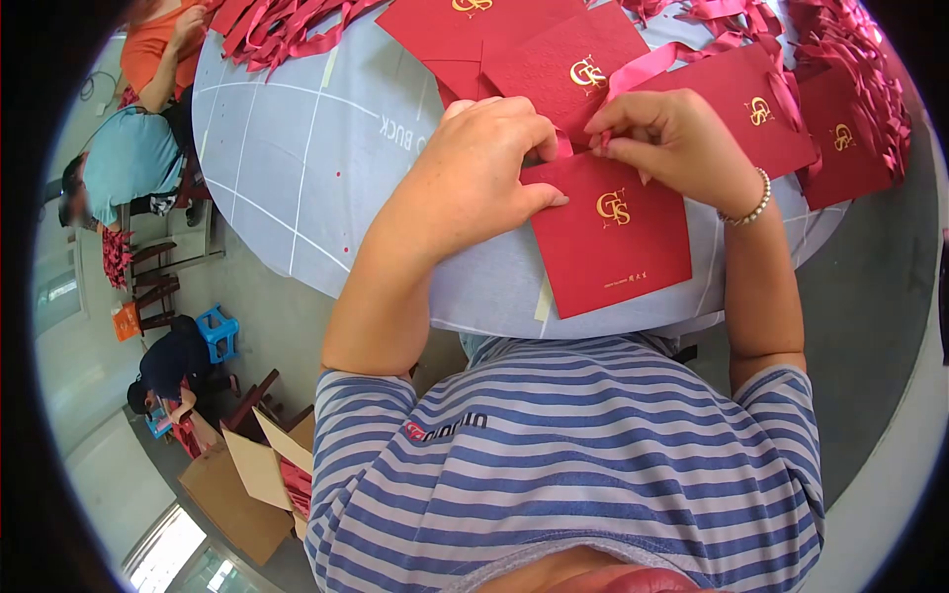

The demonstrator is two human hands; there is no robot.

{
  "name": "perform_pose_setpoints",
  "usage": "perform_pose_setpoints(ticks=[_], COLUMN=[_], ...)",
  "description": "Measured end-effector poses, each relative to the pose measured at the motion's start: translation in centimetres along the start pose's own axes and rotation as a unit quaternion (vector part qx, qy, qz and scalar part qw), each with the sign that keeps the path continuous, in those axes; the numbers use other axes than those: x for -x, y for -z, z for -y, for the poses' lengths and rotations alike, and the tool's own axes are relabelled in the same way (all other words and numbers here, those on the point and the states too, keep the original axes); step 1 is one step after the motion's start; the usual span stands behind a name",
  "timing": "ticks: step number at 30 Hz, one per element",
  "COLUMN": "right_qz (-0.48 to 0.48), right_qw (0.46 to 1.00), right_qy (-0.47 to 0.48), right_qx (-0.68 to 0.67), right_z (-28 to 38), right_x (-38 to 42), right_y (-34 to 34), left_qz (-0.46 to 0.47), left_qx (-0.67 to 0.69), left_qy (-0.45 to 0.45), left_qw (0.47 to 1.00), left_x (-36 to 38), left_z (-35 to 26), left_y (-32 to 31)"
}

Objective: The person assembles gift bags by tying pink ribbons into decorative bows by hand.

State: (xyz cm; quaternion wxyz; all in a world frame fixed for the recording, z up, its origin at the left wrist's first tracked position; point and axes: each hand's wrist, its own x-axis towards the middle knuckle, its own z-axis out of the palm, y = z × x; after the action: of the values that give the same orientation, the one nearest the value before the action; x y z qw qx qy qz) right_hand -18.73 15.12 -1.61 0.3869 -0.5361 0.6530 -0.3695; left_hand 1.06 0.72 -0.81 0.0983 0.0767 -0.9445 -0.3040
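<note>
A red card pouch (618, 252) with gold lettering lies at the table's near edge, below both hands. My left hand (484, 163) is closed at the pouch's upper left corner, its thumb on the red surface and its curled fingers on a pink ribbon (564, 146). At the pouch's top edge, my right hand (672, 143) pinches the ribbon between thumb and index finger. A wider pink ribbon (643, 67) loops up behind the right hand. Another red pouch (559, 69) lies just beyond the hands.
More red pouches (840, 138) and heaps of pink ribbons (282, 30) cover the far side of the round table (267, 168). On the left are seated people (129, 163), a blue stool (217, 331) and an open cardboard box (259, 465).
</note>
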Motion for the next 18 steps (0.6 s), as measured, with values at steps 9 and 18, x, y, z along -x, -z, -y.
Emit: perform_pose_setpoints(ticks=[9,18], right_qz=[-0.121,-0.244], right_qw=[0.989,0.964], right_qy=[0.061,0.093], right_qx=[0.066,0.046], right_z=[1.3,0.2], right_x=[0.6,0.2], right_y=[-1.0,-1.5], left_qz=[-0.047,-0.178], left_qx=[-0.009,-0.038], left_qy=[0.003,-0.075], left_qw=[0.999,0.980], left_x=[-0.2,-0.7], left_z=[-0.5,-0.7], left_y=[0.1,0.1])
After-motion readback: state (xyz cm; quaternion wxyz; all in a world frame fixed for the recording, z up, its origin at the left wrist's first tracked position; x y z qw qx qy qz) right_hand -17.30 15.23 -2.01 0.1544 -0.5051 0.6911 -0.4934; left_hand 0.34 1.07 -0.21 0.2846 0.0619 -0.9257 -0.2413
